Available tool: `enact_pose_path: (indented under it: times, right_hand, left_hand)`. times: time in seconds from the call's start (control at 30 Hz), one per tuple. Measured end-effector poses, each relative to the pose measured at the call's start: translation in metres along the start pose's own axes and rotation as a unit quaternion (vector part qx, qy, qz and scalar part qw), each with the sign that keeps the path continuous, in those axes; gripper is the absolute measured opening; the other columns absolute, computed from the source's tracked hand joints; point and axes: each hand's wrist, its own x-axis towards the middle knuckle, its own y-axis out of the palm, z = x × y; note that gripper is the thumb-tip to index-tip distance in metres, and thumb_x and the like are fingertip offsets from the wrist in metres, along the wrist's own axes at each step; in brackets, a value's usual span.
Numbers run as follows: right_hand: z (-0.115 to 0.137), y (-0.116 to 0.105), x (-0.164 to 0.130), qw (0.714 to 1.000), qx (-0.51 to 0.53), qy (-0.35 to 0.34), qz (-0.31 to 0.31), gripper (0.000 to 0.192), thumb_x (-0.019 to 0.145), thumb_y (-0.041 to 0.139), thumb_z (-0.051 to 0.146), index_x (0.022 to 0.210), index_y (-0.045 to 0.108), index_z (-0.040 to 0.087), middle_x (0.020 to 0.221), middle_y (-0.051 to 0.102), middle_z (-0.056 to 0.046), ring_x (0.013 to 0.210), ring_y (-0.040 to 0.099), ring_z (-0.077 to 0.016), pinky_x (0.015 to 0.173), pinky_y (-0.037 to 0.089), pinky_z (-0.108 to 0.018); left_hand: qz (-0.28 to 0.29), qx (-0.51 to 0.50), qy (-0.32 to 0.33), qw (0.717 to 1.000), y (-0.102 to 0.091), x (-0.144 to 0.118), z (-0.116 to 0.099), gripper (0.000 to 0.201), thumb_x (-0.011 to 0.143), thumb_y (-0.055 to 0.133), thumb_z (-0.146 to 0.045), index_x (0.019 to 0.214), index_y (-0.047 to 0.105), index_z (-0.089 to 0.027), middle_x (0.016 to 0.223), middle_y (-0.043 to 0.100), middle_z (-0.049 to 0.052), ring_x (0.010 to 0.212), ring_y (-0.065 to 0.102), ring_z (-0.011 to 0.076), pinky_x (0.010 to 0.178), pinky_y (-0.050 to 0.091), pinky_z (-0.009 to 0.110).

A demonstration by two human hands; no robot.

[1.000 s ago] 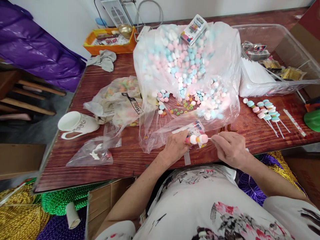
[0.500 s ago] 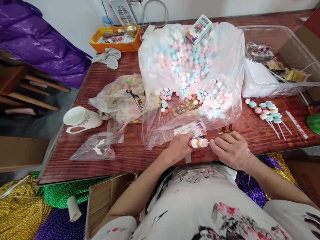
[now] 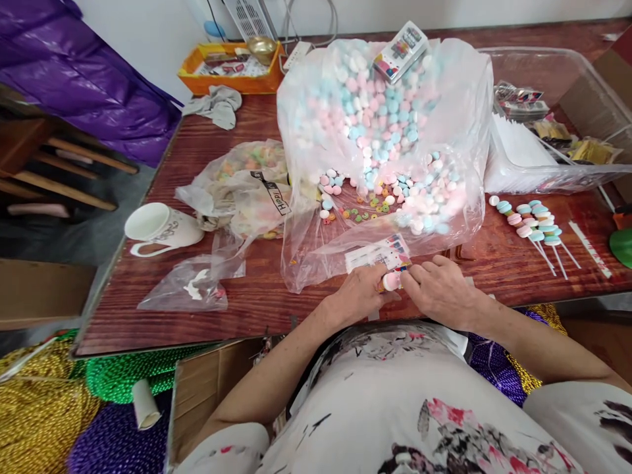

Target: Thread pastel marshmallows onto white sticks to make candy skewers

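Two hands: left hand [image 3: 356, 293] and right hand [image 3: 441, 289] meet at the near edge of the dark red wooden table [image 3: 257, 309], fingertips touching around one pink round marshmallow candy piece [image 3: 391, 281].
Fingers: both hands are curled and pinching; the left grips the candy end, the right closes on it from the other side. The thin stick seen a second ago is now hidden under the right fingers.
Change: a second ago the hands were apart with several candies and a bare stick between them; now they have closed together and only one candy shows, so the pieces look pushed up tight along the stick.
Just beyond the hands: a small printed card with coloured marks [image 3: 378, 253] lies under the lip of the big clear plastic bag of pink, blue and white candies [image 3: 380, 125], which crowds the space beyond the hands.
Right of the bag: finished candy skewers on white sticks [image 3: 530, 220], well apart from the hands.
Left of the bag: crumpled smaller plastic bags [image 3: 237, 191] and a white ceramic mug on its side [image 3: 160, 227].
Far behind the bag: an orange tray [image 3: 230, 69].
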Motion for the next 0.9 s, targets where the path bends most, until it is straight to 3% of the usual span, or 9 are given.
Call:
enact_pose_path:
  times: [0.13,0.23,0.3,0.37,0.4,0.53,0.67,0.77,0.9]
  right_hand:
    - [0.010,0.002,0.017,0.993,0.034,-0.065,0.090,0.017,0.091,0.044,0.007,0.092,0.059,0.014,0.079,0.065,-0.008,0.068,0.052,-0.0179,0.061,0.021,-0.034]
    - [0.007,0.008,0.027,0.985,0.075,-0.091,0.129,0.015,0.094,0.045,0.011,0.097,0.060,0.013,0.089,0.067,-0.010,0.074,0.053,-0.0181,0.063,0.023,-0.033]
    - [-0.001,0.012,0.030,0.985,0.093,-0.097,0.104,0.013,0.095,0.048,0.016,0.098,0.061,0.014,0.090,0.067,-0.009,0.076,0.052,-0.0176,0.065,0.024,-0.032]
    - [-0.012,0.013,0.031,0.990,0.094,-0.094,0.040,0.012,0.094,0.050,0.018,0.092,0.062,0.016,0.084,0.066,-0.006,0.074,0.049,-0.0169,0.066,0.023,-0.032]
    - [-0.018,0.012,0.031,0.992,0.088,-0.090,0.002,0.013,0.093,0.050,0.016,0.088,0.062,0.017,0.080,0.064,-0.005,0.073,0.047,-0.0167,0.066,0.022,-0.033]
    - [-0.037,-0.003,0.036,0.988,0.061,-0.098,-0.105,0.019,0.089,0.050,0.012,0.075,0.061,0.020,0.067,0.059,-0.002,0.071,0.041,-0.0169,0.066,0.019,-0.034]
    - [-0.048,-0.015,0.038,0.987,0.041,-0.096,-0.119,0.022,0.087,0.047,0.010,0.071,0.060,0.019,0.065,0.058,-0.001,0.067,0.038,-0.0163,0.065,0.019,-0.033]
    - [-0.047,-0.013,0.036,0.992,0.040,-0.078,-0.091,0.020,0.082,0.047,0.007,0.069,0.059,0.017,0.061,0.056,-0.002,0.060,0.035,-0.0147,0.062,0.017,-0.033]
    - [-0.036,-0.008,0.035,0.997,0.056,-0.041,-0.026,0.015,0.077,0.051,0.005,0.070,0.058,0.016,0.059,0.057,-0.001,0.055,0.035,-0.0135,0.061,0.015,-0.032]
  left_hand:
    - [0.018,-0.034,-0.006,0.999,0.005,0.005,-0.006,0.006,0.072,0.059,-0.017,0.072,0.054,-0.018,0.061,0.053,-0.003,0.057,0.043,0.0119,0.055,0.031,0.025]
    - [0.016,-0.084,-0.016,0.996,-0.001,0.005,-0.006,0.010,0.070,0.061,-0.017,0.079,0.056,-0.017,0.066,0.056,-0.003,0.061,0.045,0.0124,0.057,0.035,0.024]
    - [0.025,-0.142,-0.005,0.990,-0.012,0.001,-0.003,0.031,0.068,0.069,-0.024,0.095,0.058,-0.016,0.077,0.060,-0.002,0.068,0.050,0.0135,0.062,0.039,0.024]
    - [0.042,-0.171,0.000,0.984,-0.024,-0.004,0.003,0.054,0.064,0.077,-0.032,0.111,0.056,-0.018,0.086,0.062,-0.002,0.075,0.053,0.0149,0.067,0.042,0.024]
    - [0.053,-0.169,-0.002,0.984,-0.028,-0.006,0.007,0.056,0.064,0.078,-0.034,0.113,0.056,-0.018,0.087,0.062,-0.002,0.076,0.053,0.0153,0.068,0.042,0.025]
    - [0.080,-0.161,-0.010,0.984,-0.029,-0.012,0.018,0.023,0.076,0.068,-0.034,0.089,0.062,-0.016,0.074,0.056,-0.003,0.069,0.047,0.0130,0.064,0.038,0.024]
    - [0.009,-0.142,-0.016,0.990,-0.016,-0.015,0.023,0.016,0.084,0.059,-0.031,0.081,0.058,-0.016,0.069,0.051,-0.004,0.063,0.042,0.0107,0.059,0.034,0.022]
    - [-0.064,-0.016,-0.024,0.998,-0.010,-0.016,0.027,0.015,0.087,0.055,-0.030,0.081,0.057,-0.016,0.071,0.056,0.000,0.063,0.047,0.0131,0.060,0.034,0.025]
    - [-0.123,0.146,-0.033,0.981,-0.004,-0.015,0.030,0.013,0.087,0.051,-0.026,0.081,0.057,-0.016,0.074,0.062,0.006,0.069,0.056,0.0185,0.062,0.036,0.029]
